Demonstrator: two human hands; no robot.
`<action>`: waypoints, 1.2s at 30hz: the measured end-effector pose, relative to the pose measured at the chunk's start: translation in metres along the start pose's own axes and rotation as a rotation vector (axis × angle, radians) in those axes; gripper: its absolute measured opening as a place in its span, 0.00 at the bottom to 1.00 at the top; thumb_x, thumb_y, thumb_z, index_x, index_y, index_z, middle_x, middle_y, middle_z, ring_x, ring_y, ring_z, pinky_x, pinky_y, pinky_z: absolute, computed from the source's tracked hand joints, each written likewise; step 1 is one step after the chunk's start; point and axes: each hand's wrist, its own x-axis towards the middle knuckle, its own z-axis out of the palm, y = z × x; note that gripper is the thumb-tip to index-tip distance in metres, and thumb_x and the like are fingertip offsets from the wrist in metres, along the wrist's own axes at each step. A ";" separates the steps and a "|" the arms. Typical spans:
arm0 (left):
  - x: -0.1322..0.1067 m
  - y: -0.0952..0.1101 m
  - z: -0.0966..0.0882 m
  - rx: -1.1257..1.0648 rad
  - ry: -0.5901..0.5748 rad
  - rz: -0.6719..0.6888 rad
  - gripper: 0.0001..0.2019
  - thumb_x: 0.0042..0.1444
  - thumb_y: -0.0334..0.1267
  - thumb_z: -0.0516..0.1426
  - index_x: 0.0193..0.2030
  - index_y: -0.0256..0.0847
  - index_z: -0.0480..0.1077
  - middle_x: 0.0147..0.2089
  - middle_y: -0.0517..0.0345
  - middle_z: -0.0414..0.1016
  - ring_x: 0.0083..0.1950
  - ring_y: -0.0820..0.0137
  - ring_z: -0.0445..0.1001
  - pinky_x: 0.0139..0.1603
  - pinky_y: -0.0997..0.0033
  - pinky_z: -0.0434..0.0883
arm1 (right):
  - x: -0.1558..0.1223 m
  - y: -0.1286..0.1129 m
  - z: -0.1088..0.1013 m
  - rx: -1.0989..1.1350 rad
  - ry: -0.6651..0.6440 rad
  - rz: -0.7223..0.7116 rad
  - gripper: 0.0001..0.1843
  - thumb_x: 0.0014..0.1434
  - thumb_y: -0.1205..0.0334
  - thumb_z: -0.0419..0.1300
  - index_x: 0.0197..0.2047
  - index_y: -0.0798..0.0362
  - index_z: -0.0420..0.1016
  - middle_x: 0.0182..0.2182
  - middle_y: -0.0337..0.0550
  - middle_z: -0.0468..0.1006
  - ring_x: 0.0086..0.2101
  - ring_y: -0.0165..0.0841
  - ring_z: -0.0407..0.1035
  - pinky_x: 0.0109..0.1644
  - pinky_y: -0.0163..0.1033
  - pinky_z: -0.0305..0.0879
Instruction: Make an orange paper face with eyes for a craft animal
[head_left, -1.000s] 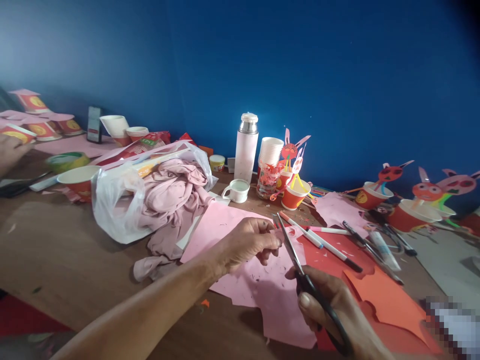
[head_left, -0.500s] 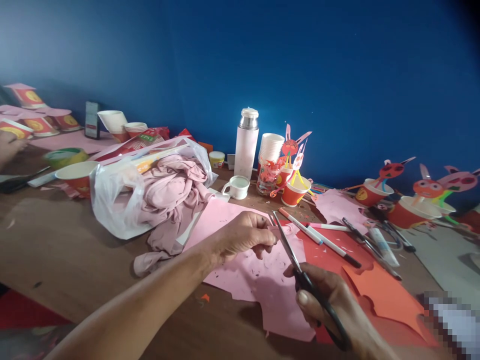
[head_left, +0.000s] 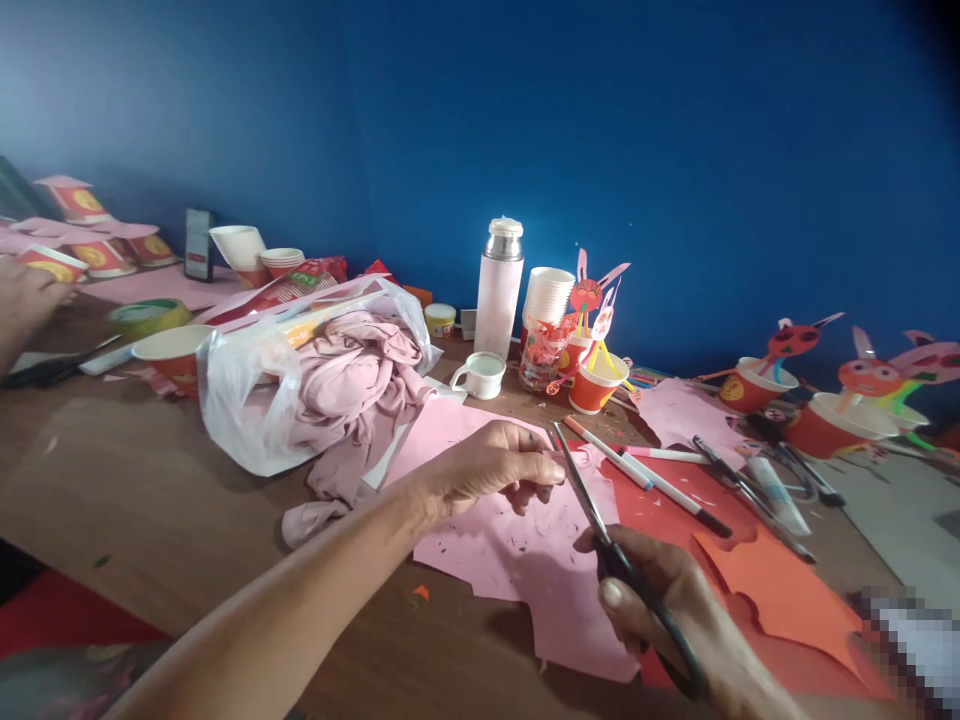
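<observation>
Head view: pens, thermos stand beyond scissors and pink paper.

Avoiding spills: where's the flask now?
Head view, centre back: the flask stands between the plastic bag and the stacked cups, behind the mug.

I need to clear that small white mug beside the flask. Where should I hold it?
Hook the white mug by its handle, coming from the plastic bag side: the loop juts that way, and the flask stands close behind.
</observation>
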 end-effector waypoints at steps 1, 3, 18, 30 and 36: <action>0.000 0.000 0.001 -0.006 0.002 0.004 0.06 0.45 0.37 0.58 0.28 0.35 0.69 0.23 0.62 0.68 0.21 0.78 0.64 0.25 0.75 0.62 | 0.000 -0.001 0.000 0.000 0.001 0.001 0.30 0.48 0.42 0.60 0.45 0.57 0.68 0.19 0.32 0.60 0.18 0.24 0.57 0.21 0.31 0.56; 0.001 -0.001 0.003 -0.020 0.010 0.017 0.07 0.45 0.38 0.59 0.28 0.35 0.70 0.23 0.62 0.68 0.21 0.78 0.64 0.25 0.76 0.61 | -0.001 -0.004 0.002 0.013 0.036 0.001 0.30 0.47 0.41 0.59 0.44 0.57 0.69 0.18 0.32 0.59 0.18 0.25 0.56 0.21 0.32 0.56; 0.000 0.001 0.006 -0.002 0.118 -0.008 0.03 0.41 0.32 0.57 0.24 0.34 0.70 0.20 0.63 0.67 0.21 0.78 0.64 0.23 0.77 0.62 | -0.002 -0.005 0.009 0.058 0.091 0.003 0.29 0.45 0.41 0.61 0.41 0.57 0.70 0.17 0.32 0.60 0.18 0.25 0.54 0.22 0.32 0.52; -0.001 0.002 0.000 0.024 0.052 0.001 0.04 0.42 0.31 0.56 0.26 0.34 0.70 0.20 0.65 0.64 0.21 0.79 0.62 0.23 0.75 0.61 | -0.003 -0.004 0.010 0.074 0.124 0.030 0.32 0.42 0.40 0.63 0.43 0.57 0.72 0.18 0.33 0.60 0.18 0.25 0.56 0.21 0.32 0.54; -0.001 0.004 0.001 0.038 0.069 -0.013 0.02 0.40 0.31 0.57 0.23 0.34 0.70 0.19 0.64 0.65 0.21 0.79 0.62 0.22 0.77 0.62 | -0.002 0.001 0.004 0.036 0.037 0.011 0.30 0.45 0.42 0.62 0.45 0.57 0.70 0.19 0.32 0.59 0.19 0.25 0.55 0.21 0.32 0.54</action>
